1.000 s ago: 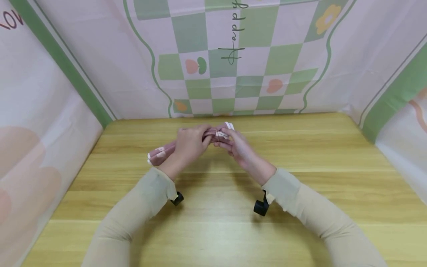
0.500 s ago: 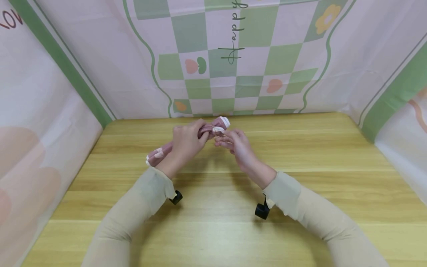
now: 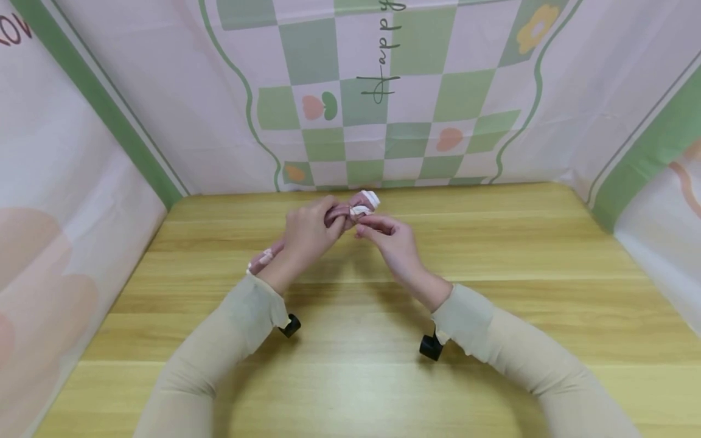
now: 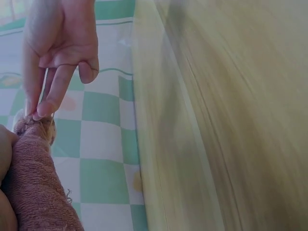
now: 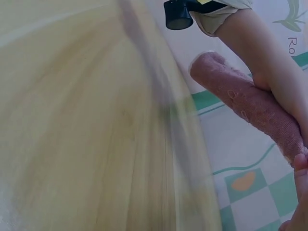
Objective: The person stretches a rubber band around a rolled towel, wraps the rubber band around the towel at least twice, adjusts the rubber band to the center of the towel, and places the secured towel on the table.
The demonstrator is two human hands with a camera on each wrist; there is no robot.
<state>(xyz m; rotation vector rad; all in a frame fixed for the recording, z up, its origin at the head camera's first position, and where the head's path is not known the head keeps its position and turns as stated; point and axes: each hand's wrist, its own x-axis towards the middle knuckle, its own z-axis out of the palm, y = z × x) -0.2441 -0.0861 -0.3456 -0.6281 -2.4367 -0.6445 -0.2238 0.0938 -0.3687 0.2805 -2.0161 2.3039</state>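
A rolled mauve towel with white-edged ends is held up above the far middle of the table. My left hand grips the roll around its middle, and part of the roll is hidden behind it. A thin string goes around the towel near its far end, where the cloth is drawn in. My right hand has thumb and fingertips pinched together at that string, just beside the towel. In the right wrist view the towel's loose end sticks out past the left wrist.
Beneath both hands lies a wooden table. Cloth sheets hang behind and at the sides, the back one with green checks. Small black cameras hang below both wrists.
The towel's tied end has risen slightly and tilted away. My right hand has come off the roll and now pinches at the string beside it; the left hand keeps its grip.
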